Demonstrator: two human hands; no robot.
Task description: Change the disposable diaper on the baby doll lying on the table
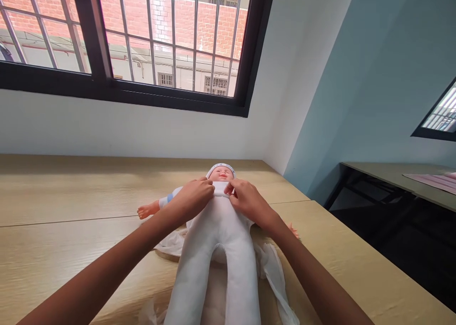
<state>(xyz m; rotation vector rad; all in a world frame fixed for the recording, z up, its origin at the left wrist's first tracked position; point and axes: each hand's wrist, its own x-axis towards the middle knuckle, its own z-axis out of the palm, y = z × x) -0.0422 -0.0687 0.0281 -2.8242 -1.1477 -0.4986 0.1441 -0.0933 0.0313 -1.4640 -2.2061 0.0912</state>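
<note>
A baby doll (223,174) in a light cap lies on its back on the wooden table (71,192), head toward the window and legs toward me. White pants (221,223) cover its legs and reach up to its chest. My left hand (199,194) is closed at the upper left edge of the pants, fingers pinching the waistband. At the upper right edge my right hand (245,199) pinches the same waistband (221,190). The doll's arms stick out to both sides, one in a white and blue sleeve (165,200).
Thin white cloth (276,277) lies under and beside the doll's legs. A barred window (174,40) is set in the wall behind the table. To the right stands another dark-legged table (384,177) with a pink striped cloth (432,181) on it.
</note>
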